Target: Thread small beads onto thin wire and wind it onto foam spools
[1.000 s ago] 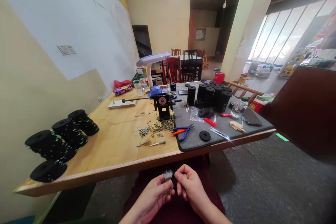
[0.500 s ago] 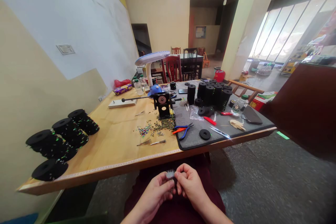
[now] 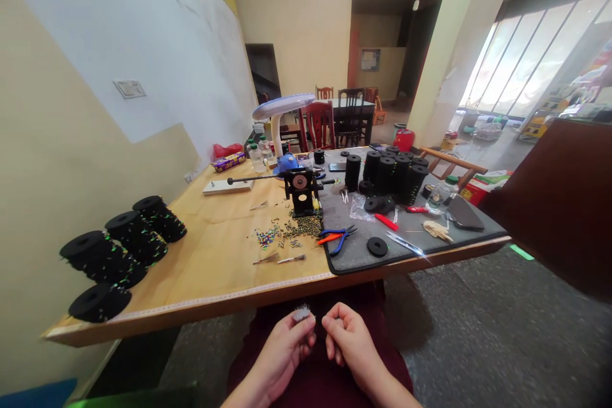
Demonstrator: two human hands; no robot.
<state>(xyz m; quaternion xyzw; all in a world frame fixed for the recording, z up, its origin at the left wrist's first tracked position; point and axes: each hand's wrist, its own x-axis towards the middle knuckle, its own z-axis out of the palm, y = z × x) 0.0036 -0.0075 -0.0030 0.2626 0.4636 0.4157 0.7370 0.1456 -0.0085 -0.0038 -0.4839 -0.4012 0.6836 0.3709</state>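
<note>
Over my lap, just below the table's front edge, my left hand [image 3: 285,349] pinches a small grey-white bristly tuft [image 3: 302,313] between thumb and fingers. The tuft's fine tips stick up above the fingertips. My right hand [image 3: 352,339] is a short gap to the right, its thumb and forefinger closed in a pinch. Anything between those fingertips is too small to make out. Nearest on the tabletop are two little brush-like bundles [image 3: 291,259], a scatter of coloured beads [image 3: 268,237] and blue-handled pliers [image 3: 340,240].
A black hand-cranked winder [image 3: 301,192] stands mid-table before a white lamp [image 3: 282,107]. Black foam spools [image 3: 95,255] stand at the left, more spools [image 3: 386,173] on the grey mat [image 3: 354,258]. Tweezers [image 3: 406,246] and a foam disc [image 3: 377,247] lie near the front edge.
My hands were together at the tuft and are now apart, the right slightly to the right. The tuft stays in my left hand. The whole view has shifted slightly.
</note>
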